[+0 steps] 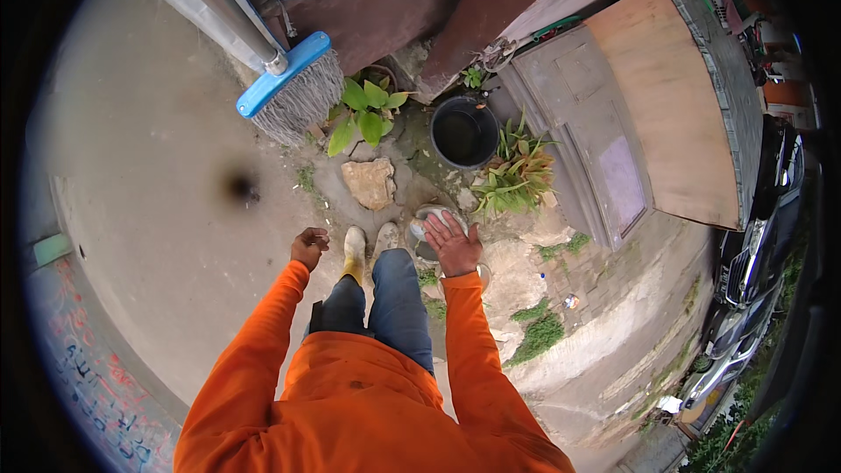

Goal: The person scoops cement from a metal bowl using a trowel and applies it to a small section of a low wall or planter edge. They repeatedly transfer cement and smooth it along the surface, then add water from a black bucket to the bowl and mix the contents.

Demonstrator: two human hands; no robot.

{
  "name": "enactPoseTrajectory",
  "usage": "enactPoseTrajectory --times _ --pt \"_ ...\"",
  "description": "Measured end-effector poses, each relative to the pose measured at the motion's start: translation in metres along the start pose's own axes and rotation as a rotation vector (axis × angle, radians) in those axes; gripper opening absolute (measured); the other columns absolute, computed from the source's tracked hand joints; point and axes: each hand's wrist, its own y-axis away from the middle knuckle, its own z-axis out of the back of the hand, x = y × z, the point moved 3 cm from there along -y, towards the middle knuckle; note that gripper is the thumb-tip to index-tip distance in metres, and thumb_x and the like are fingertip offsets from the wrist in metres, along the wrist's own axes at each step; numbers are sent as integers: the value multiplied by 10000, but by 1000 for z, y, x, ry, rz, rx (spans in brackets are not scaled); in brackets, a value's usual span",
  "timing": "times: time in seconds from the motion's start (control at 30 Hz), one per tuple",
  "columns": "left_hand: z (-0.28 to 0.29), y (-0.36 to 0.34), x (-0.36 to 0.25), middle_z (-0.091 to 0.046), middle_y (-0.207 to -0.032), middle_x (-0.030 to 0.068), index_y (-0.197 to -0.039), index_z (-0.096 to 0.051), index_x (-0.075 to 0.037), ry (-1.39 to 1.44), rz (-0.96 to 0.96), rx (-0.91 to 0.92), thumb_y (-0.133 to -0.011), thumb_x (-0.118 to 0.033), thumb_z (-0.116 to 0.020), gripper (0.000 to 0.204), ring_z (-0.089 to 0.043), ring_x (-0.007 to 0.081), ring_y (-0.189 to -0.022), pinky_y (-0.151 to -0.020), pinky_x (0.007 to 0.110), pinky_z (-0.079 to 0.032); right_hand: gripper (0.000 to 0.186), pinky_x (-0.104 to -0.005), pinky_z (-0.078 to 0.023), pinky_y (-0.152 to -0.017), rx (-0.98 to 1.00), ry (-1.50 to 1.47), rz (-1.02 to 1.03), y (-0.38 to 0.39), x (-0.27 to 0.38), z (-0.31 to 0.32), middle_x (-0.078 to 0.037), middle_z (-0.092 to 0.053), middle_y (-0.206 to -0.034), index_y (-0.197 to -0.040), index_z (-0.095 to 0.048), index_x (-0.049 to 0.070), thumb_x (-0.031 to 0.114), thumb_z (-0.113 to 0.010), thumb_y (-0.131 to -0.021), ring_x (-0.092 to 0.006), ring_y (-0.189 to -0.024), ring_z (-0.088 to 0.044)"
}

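Grey-white and rounded, the object (415, 229) on the ground by the person's feet is mostly covered from view by the right hand (456, 254); what shows is a pale curved edge with a darker patch beneath, too little to tell its kind. The right hand is spread wide, palm turned up toward the head, nothing in it; whether its back touches the object I cannot tell. The left hand (308, 249), toward nine o'clock, is loosely curled, and I cannot tell whether it pinches anything.

The step looks like a pause before any grip. Taking hold of the object would call for turning the right palm down and closing the fingers around its edge.

Just beside it, at nine o'clock, stand the pale boots (354, 250). A tan rock (369, 182) lies at ten o'clock, a black bucket (464, 163) at one, a spiky-leaved plant (517, 177) at two and pale stone (512, 285) at four. Farther off, a blue-headed string mop (285, 75) shows between ten and eleven, and a weathered wooden cabinet (574, 79) at two.
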Motion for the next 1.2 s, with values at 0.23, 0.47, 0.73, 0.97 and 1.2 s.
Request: enactPoseTrajectory --times 0.23,0.47,0.73,0.97,1.2 --pt "-132 -125 10 -765 -1073 47 -1203 -679 -85 137 112 119 -968 -12 -601 258 -732 160 -894 -770 316 -545 659 -489 -529 -978 -292 379 148 -184 43 50 -241 -664 -1356 -1323 -645 15 602 -488 -1067 -373 -1217 -655" --pt "-230 -291 -11 -697 -968 69 -1159 -649 -2 -85 -347 60 -908 159 -545 316 -682 152 -905 -827 283 -561 252 -483 -575 -842 -339 2045 702 -388 116 94 -161 -756 -1012 -1107 -685 77 297 -675 -983 -381 -923 -725" --pt "-245 -450 53 -743 -1035 109 -1205 -659 -37 434 42 21 -1011 -20 -591 207 -738 217 -875 -715 313 -564 300 -499 -572 -943 -688 2228 485 -494 170 232 -149 -753 -967 -978 -706 67 366 -674 -963 -422 -996 -723" --pt "-284 -436 -9 -749 -1095 95 -1287 -651 -48 658 73 206 -1081 -213 -610 267 -744 204 -962 -877 343 -592 288 -436 -570 -594 -16 178 -255 -464 134 188 -65 -630 -782 -943 -647 74 338 -563 -1025 -246 -642 -616" --pt "-341 -408 -64 -726 -1134 146 -1339 -618 -23 1367 75 821 -1117 -356 -515 413 -725 300 -997 -865 374 -610 404 -330 -481 -436 732 -217 29 -460 30 109 -99 -657 -904 -1232 -592 -9 350 -516 -1063 -213 -667 -627"
